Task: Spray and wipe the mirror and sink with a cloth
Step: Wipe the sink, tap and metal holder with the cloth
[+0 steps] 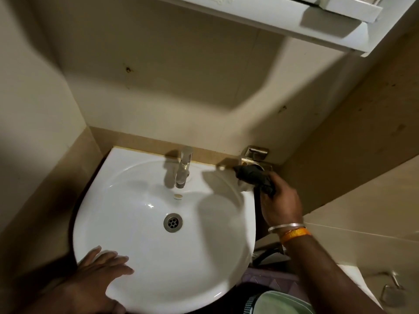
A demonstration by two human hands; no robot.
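1. The right hand was over at the back right corner of the sink, its fingers clamped on a dark cloth. The cloth was bunched up and pressed against the rim, right by a metal soap holder on the wall.

2. The left hand was resting flat on the front left edge of the sink, fingers spread apart and holding nothing. My guess is it was just there for balance.

3. Progress-wise, I'd say this was somewhere in the sink part of the job. The bowl looked white and shiny around the drain and under the tap, but honestly I couldn't tell whether that meant it was already wiped or just clean to begin with.

4. No spray bottle was anywhere in view, so no idea whether the spraying was done.

5. The mirror wasn't properly visible either. Only the underside of a white cabinet showed at the top of the shot, so its state was a mystery.

6. What I'd reckon was left: finish that corner, go round the tap base and the rest of the rim, and do the mirror if it hadn't been done yet.
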